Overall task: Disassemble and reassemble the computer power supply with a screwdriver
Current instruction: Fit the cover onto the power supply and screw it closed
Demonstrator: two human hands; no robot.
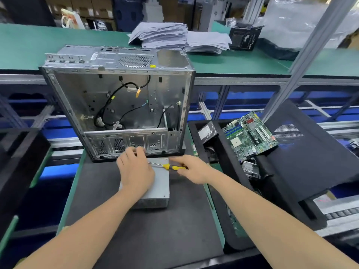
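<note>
Yellow-black screwdriver (pixel 171 167), grey power supply (pixel 160 183)

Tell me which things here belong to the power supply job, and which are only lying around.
For the job:
power supply
screwdriver, gripped by the right hand
left hand, resting on the power supply

Only lying about:
open computer case, behind the power supply
motherboard
hard drive
stacks of paper
black side panel
</note>
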